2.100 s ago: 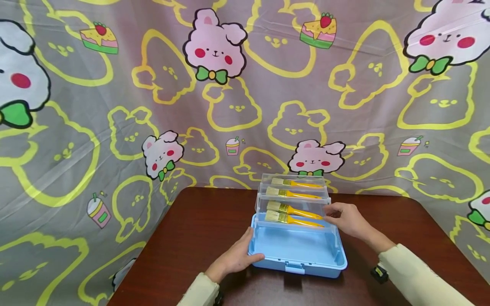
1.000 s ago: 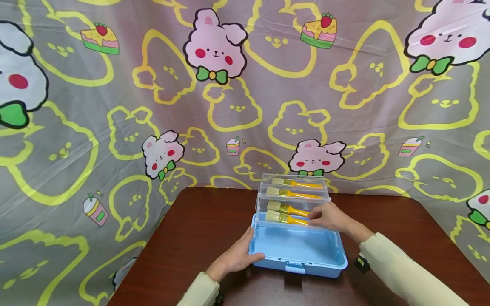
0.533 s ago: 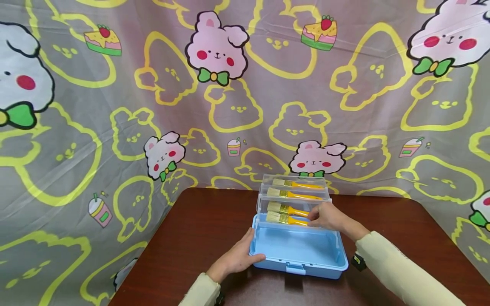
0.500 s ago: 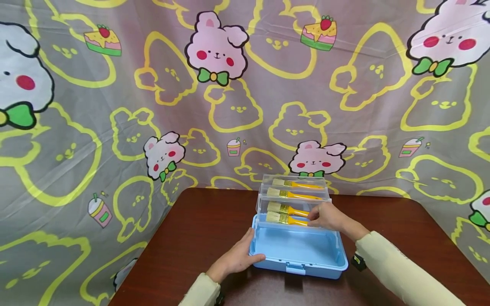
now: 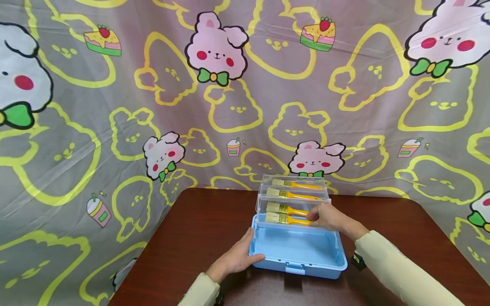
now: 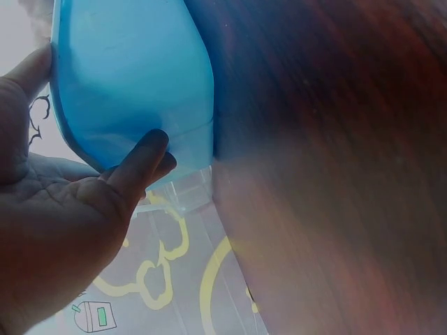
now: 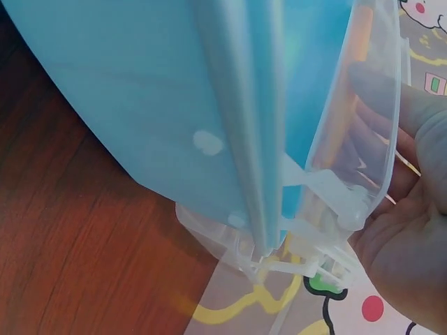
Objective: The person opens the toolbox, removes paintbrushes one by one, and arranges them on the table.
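Note:
A light blue toolbox stands open in the head view, its clear stepped trays raised at the back. Several paintbrushes with yellow handles and pale bristles lie across the trays. My right hand reaches over the lowest tray, and its fingertips pinch the handle of the front paintbrush. Behind that brush lies another paintbrush, close to the same fingers. In the right wrist view those fingers show through the clear tray wall. My left hand holds the toolbox's left side, thumb over the front rim.
The toolbox rests on a dark brown table. A blue latch sits at its front. A patterned cloth hangs behind and along the sides. Two more paintbrushes, including the rearmost paintbrush, lie in the upper trays.
My right hand has moved left from the trays' right end to the front paintbrush's handle and stayed there. The left hand has kept its place on the toolbox.

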Action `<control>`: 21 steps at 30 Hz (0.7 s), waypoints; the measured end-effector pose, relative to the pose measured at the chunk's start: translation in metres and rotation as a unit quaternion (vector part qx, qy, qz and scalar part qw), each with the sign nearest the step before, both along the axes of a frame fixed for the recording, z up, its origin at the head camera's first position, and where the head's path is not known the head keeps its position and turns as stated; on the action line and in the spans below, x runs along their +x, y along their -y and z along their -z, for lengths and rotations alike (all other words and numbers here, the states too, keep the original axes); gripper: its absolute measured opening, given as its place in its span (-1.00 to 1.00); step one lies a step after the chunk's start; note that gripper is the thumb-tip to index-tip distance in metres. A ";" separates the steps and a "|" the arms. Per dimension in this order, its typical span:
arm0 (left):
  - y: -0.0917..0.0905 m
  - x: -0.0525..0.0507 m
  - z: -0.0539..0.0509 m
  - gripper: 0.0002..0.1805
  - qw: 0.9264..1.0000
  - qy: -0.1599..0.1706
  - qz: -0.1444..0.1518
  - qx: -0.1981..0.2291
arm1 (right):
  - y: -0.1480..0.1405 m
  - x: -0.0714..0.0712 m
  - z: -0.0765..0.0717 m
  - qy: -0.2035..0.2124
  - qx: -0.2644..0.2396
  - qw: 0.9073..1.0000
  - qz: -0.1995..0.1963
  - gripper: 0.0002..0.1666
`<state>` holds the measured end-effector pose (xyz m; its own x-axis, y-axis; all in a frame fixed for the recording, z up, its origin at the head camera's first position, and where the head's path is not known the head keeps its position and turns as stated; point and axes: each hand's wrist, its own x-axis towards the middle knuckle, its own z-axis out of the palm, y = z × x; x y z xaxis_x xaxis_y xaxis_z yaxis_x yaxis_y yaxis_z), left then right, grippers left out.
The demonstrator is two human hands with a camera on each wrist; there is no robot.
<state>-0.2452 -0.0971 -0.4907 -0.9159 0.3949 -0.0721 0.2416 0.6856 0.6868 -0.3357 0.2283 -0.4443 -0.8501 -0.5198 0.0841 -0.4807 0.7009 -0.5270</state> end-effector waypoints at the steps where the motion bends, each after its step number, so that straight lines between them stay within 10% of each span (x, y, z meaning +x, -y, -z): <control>1: 0.000 0.000 0.000 0.05 1.000 -0.001 0.000 -0.001 | 0.000 0.000 0.000 0.001 0.002 1.000 0.001 -0.78; 21: 0.001 -0.001 0.001 0.04 1.000 0.004 0.000 0.000 | 0.002 -0.002 -0.003 -0.016 0.029 0.999 -0.039 -0.79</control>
